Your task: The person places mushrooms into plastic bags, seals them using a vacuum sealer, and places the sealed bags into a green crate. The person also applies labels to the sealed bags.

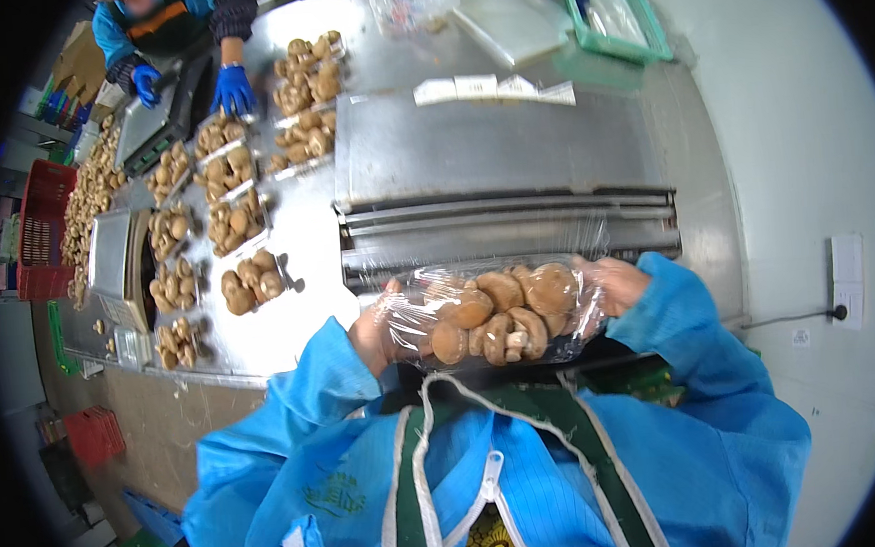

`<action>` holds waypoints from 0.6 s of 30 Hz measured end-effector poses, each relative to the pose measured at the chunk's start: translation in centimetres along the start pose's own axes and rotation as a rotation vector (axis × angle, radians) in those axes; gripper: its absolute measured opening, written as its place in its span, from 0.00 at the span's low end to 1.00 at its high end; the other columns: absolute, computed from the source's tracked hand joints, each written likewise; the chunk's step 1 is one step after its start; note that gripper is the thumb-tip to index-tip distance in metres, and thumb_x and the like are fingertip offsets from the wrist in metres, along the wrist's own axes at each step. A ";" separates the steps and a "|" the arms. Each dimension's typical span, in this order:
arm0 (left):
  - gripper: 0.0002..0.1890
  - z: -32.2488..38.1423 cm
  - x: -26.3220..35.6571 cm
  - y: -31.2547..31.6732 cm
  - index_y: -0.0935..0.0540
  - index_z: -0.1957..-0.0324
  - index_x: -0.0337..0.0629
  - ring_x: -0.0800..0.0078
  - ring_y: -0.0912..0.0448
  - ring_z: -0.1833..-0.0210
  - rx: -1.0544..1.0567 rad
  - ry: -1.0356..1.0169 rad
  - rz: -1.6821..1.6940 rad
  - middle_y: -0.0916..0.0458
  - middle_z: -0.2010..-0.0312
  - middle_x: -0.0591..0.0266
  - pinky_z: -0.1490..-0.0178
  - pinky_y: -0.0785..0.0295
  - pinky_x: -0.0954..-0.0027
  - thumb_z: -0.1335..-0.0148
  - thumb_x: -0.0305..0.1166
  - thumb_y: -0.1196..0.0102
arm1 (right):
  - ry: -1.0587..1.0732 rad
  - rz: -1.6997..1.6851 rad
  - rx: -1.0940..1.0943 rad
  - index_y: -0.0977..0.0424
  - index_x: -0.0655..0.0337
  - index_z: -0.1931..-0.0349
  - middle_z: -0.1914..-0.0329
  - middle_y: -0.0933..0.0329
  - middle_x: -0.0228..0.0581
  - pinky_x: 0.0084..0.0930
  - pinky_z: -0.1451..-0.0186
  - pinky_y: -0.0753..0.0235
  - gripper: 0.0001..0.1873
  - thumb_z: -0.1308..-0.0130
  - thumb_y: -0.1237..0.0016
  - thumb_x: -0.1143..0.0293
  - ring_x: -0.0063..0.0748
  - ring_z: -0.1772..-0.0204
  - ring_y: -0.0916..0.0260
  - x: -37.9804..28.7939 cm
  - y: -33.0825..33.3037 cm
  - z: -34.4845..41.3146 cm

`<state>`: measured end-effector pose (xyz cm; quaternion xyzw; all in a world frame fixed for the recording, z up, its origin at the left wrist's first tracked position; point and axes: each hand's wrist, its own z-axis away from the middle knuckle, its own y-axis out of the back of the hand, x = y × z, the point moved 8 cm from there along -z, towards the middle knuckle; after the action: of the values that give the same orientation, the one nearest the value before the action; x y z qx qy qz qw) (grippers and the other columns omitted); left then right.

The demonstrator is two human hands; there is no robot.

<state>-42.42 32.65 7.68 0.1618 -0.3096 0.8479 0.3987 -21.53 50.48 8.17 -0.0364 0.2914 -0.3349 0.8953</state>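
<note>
Close before my chest, a pack of brown mushrooms (496,315) lies under clear plastic film (410,316). My left hand (372,330) grips its left end, and my right hand (615,284) grips the right end; the film hides some of the fingers. Several round caps and a pale stem show through the shiny film. The pack is in front of the near edge of a steel wrapping machine (490,150), whose rollers (510,224) run left to right behind it. Loose film stands up near my right hand.
Several trays of mushrooms (235,222) fill the steel table's left side, beside weighing scales (117,255) and a mushroom heap (91,204). Across the table, a co-worker's blue-gloved hand (232,90) touches a tray. Plastic sheets (512,17) and a green basket (653,46) lie at the back right.
</note>
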 end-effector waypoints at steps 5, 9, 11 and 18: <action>0.27 0.4 -7.5 1.8 0.30 0.47 0.39 0.61 0.27 0.50 -0.070 -0.151 0.261 0.27 0.50 0.53 0.49 0.30 0.62 0.38 0.50 0.60 | 0.186 -0.106 0.011 0.31 0.69 0.52 0.60 0.25 0.48 0.32 0.60 0.24 0.23 0.32 0.66 0.56 0.38 0.61 0.25 7.4 1.0 -1.6; 0.20 2.2 -5.8 1.8 0.26 0.58 0.40 0.72 0.27 0.62 0.159 -0.238 0.157 0.24 0.64 0.57 0.61 0.32 0.73 0.35 0.47 0.61 | 0.362 -0.659 -0.055 0.35 0.65 0.48 0.52 0.29 0.44 0.34 0.55 0.26 0.26 0.33 0.71 0.50 0.38 0.54 0.28 7.1 0.6 -0.2; 0.17 1.2 -4.9 2.0 0.26 0.66 0.41 0.75 0.28 0.74 0.329 -0.349 -0.268 0.25 0.75 0.63 0.70 0.33 0.73 0.34 0.44 0.59 | 0.604 -0.283 0.521 0.31 0.63 0.54 0.60 0.27 0.38 0.26 0.61 0.29 0.19 0.32 0.65 0.56 0.27 0.61 0.30 7.4 1.7 -0.7; 0.13 2.1 -0.9 -1.0 0.30 0.79 0.36 0.61 0.28 0.82 0.384 -0.917 -1.042 0.29 0.85 0.52 0.78 0.36 0.65 0.39 0.30 0.49 | 0.606 -0.469 0.948 0.34 0.63 0.70 0.75 0.32 0.34 0.25 0.68 0.31 0.15 0.32 0.65 0.60 0.27 0.71 0.34 20.9 0.1 2.6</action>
<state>-41.04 31.21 9.18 0.6955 -0.1739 0.4338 0.5458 -7.38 37.27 -0.14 0.3998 0.3364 -0.6119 0.5938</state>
